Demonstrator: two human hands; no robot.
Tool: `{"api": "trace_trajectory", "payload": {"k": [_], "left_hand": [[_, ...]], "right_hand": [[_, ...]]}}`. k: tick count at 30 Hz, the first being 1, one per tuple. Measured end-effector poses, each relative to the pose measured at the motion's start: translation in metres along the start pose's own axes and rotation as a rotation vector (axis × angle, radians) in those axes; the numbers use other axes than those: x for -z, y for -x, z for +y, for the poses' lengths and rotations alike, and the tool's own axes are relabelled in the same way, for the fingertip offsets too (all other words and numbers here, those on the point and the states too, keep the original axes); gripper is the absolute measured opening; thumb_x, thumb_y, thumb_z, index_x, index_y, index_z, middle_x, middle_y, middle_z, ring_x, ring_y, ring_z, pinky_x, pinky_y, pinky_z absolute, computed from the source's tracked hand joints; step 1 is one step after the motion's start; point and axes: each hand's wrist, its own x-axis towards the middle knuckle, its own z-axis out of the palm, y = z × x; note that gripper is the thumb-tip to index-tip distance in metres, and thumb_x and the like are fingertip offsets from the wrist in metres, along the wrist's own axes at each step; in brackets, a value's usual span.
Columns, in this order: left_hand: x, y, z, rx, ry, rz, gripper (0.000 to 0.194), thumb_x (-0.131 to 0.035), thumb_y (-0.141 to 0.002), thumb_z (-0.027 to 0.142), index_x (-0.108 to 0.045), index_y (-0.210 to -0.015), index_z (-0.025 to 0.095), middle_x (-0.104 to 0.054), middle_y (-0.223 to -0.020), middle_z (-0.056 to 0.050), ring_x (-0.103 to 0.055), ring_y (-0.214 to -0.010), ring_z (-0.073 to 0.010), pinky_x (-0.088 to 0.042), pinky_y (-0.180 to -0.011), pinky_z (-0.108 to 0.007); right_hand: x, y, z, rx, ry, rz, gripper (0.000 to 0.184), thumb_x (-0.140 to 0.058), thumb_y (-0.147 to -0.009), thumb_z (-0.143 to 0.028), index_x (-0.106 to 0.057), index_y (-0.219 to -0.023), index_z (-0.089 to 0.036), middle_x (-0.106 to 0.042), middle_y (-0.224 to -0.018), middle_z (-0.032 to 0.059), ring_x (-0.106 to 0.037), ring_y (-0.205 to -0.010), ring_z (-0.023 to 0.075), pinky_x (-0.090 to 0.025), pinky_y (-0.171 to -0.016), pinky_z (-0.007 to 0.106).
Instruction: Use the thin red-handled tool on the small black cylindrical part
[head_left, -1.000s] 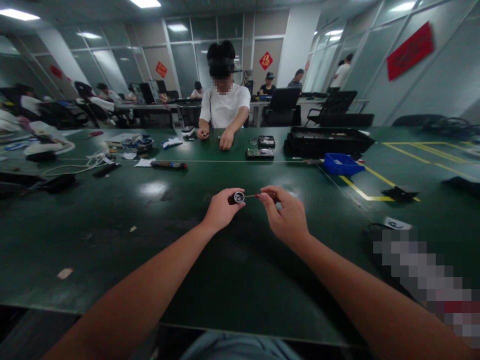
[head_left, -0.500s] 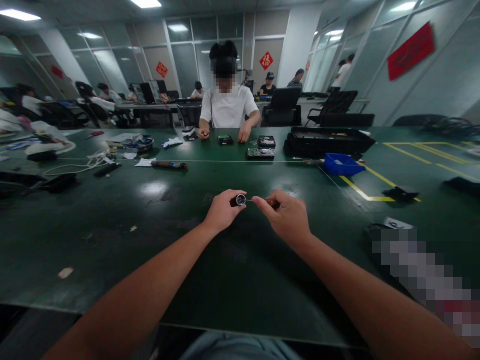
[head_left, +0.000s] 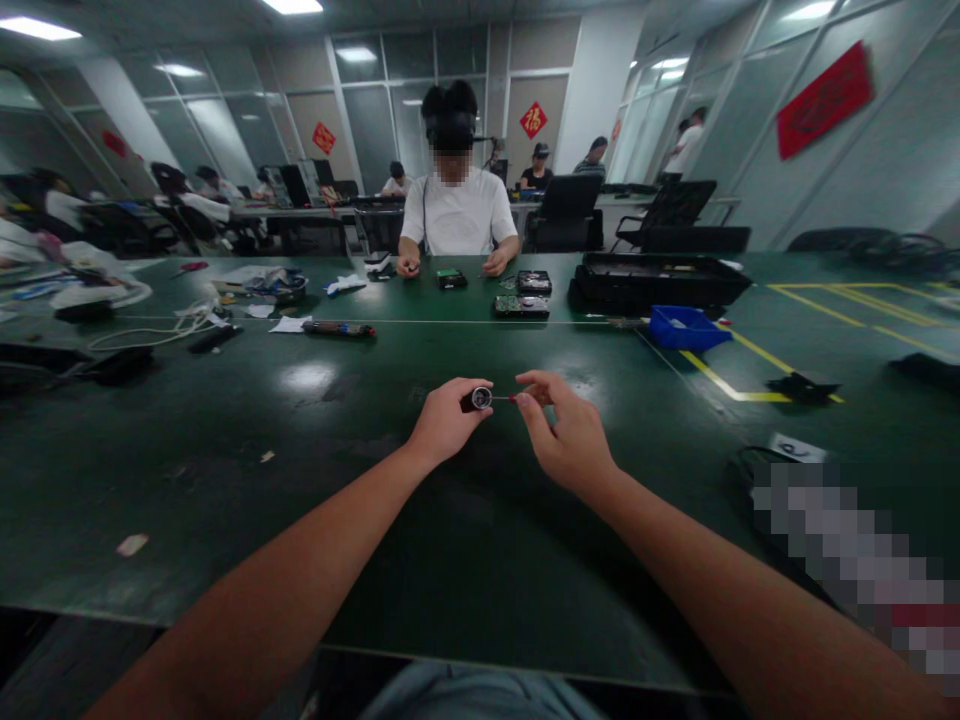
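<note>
My left hand (head_left: 444, 422) is closed around a small black cylindrical part with a silver round end (head_left: 480, 398), held just above the green table (head_left: 315, 480). My right hand (head_left: 564, 430) pinches a thin screwdriver with a red collar (head_left: 512, 398) between thumb and fingers. Its metal tip points left at the silver end of the part. Both hands are close together at the table's middle.
A person in a white shirt sits opposite, hands by small circuit boards (head_left: 520, 306). A black case (head_left: 660, 280) and blue bin (head_left: 686, 327) lie far right, yellow tape lines beside them. Cables and clutter (head_left: 180, 325) sit far left. A black object (head_left: 765, 465) lies at my right.
My right hand's fingers have shifted on the screwdriver, turning it, while my left hand held the part nearly still. The person opposite drew one hand back from the table's middle.
</note>
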Motion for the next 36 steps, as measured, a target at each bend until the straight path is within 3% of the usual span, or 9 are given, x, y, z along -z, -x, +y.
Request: {"api": "trace_trajectory", "payload": {"k": [9,12,23,29,32,36], "left_hand": [[0.002,-0.001,-0.001,-0.021,0.019,0.005,0.040,-0.077,-0.076,0.013,-0.071,-0.114,0.023,-0.072,-0.113,-0.004,-0.066,-0.106,-0.0210,-0.050,-0.097,-0.037],[0.002,-0.001,0.001,-0.020,0.014,0.008,0.039,-0.077,-0.077,0.014,-0.071,-0.114,0.023,-0.072,-0.113,-0.005,-0.066,-0.106,-0.0215,-0.050,-0.097,-0.038],[0.001,-0.001,-0.003,0.023,-0.018,0.014,0.038,-0.078,-0.076,0.013,-0.072,-0.113,0.021,-0.072,-0.111,-0.005,-0.067,-0.104,-0.0213,-0.051,-0.097,-0.037],[-0.001,-0.001,-0.009,0.044,-0.016,0.033,0.039,-0.078,-0.076,0.013,-0.071,-0.114,0.023,-0.072,-0.114,-0.004,-0.067,-0.106,-0.0209,-0.050,-0.099,-0.037],[-0.001,-0.002,-0.010,0.044,-0.022,0.041,0.040,-0.078,-0.075,0.012,-0.072,-0.113,0.022,-0.073,-0.112,-0.004,-0.067,-0.105,-0.0208,-0.051,-0.098,-0.037],[-0.002,-0.002,-0.011,0.040,-0.025,0.037,0.039,-0.077,-0.075,0.011,-0.072,-0.113,0.022,-0.073,-0.110,-0.004,-0.067,-0.103,-0.0209,-0.051,-0.097,-0.037]], "right_hand": [[-0.011,-0.011,0.020,-0.440,-0.587,0.155,0.027,-0.053,-0.094,-0.044,-0.062,-0.094,-0.019,-0.068,-0.084,0.0059,-0.066,-0.074,0.0183,-0.056,-0.073,0.036],[-0.009,-0.015,0.026,-0.507,-0.665,0.216,0.025,-0.053,-0.093,-0.043,-0.059,-0.090,-0.019,-0.065,-0.082,0.0046,-0.064,-0.071,0.0169,-0.056,-0.068,0.034],[-0.005,-0.004,0.009,-0.185,-0.240,0.242,0.019,-0.052,-0.097,-0.037,-0.060,-0.105,-0.021,-0.068,-0.089,0.0042,-0.065,-0.079,0.0175,-0.053,-0.074,0.035],[0.001,-0.005,0.008,0.106,0.037,0.331,0.009,-0.052,-0.097,-0.029,-0.058,-0.095,-0.021,-0.063,-0.099,0.0078,-0.062,-0.094,0.0209,-0.050,-0.081,0.037],[0.001,-0.005,0.009,0.155,0.083,0.205,0.015,-0.045,-0.097,-0.020,-0.057,-0.106,-0.020,-0.065,-0.102,0.0095,-0.063,-0.092,0.0208,-0.050,-0.080,0.036],[-0.004,-0.006,0.014,0.010,0.244,-0.162,0.023,-0.046,-0.092,-0.014,-0.065,-0.105,-0.019,-0.071,-0.099,0.0083,-0.066,-0.088,0.0215,-0.049,-0.078,0.035]]}}
